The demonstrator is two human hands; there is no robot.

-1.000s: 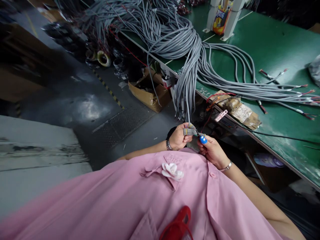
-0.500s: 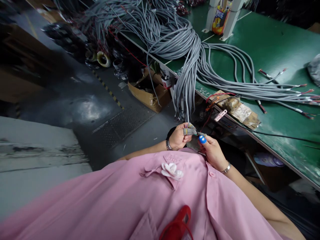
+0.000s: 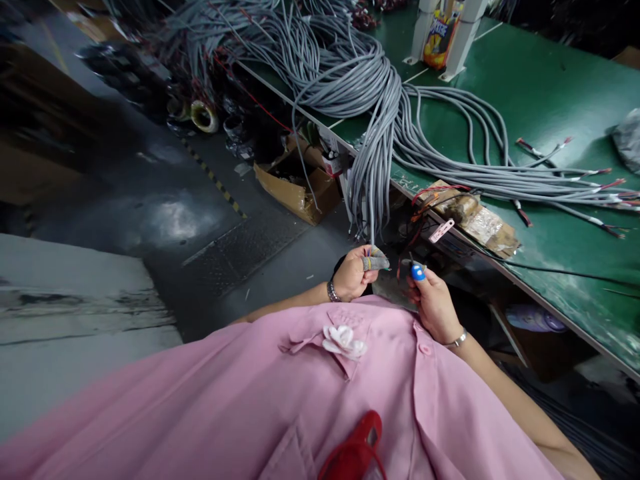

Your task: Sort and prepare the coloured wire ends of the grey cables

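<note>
My left hand, with grey coverings on some fingers, is closed around the end of a grey cable that hangs from the large bundle of grey cables. Small coloured wire tips show at its fingertips. To its right, a short gap away, my right hand is pinched closed, with a blue cover on the thumb. A thin dark piece sticks up by that thumb; what the right fingers hold is too small to make out.
The green table carries stripped cable ends and a taped cardboard piece near its edge. Below stands an open cardboard box. A white surface lies at the left. A colourful packet sits between white posts.
My right hand has moved right, away from my left hand, so a gap now parts them. My left hand has shifted slightly left, still around the cable end.
</note>
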